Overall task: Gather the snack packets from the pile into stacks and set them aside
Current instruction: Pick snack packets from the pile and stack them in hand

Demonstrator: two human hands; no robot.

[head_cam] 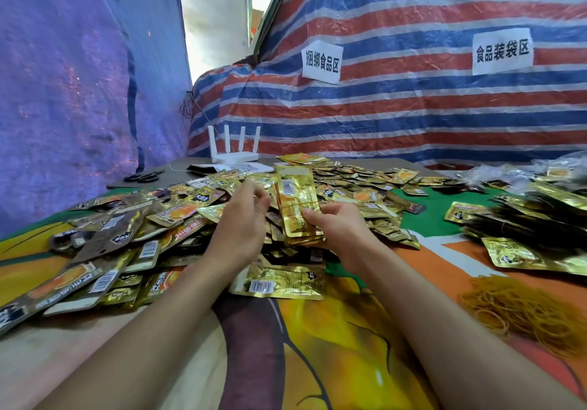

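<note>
**Hand-held stack of gold foil packets raised over the loose pile**

Bottom of the frame: two bare forearms reaching up across a printed cloth [333,362].

Lower right: a loose heap of tan rubber bands [521,311], no hand on it.

Centre: right hand [336,228] clamped on the lower end of a stack of packets [297,199], thumb across the front face and fingers curled behind. Stands upright, slightly fanned at the base, above the pile [158,219]. Appears crossed at mid-height by a thin band.

Just left of the stack: left hand [244,219], fingers loosely curled and close together, tips near the stack's left edge. Cannot tell whether touching or pinching anything.

Left and centre: the pile of loose snack packets, overlapping, some face up and some face down.

Right edge: bundles [524,222] already set aside, well apart from the pile.

Handling, as judged: light, thin, flexible pouches with slick foil faces, likely to slide on one another and fan out. Best taken across a short end or along both long edges, squeezed flat through the faces and levelled before release.

Far table edge, upper centre-left: white router [233,152], with black scissors [143,177] to its left.

Behind: striped tarpaulin [413,117] bearing two paper labels [322,61].
</note>
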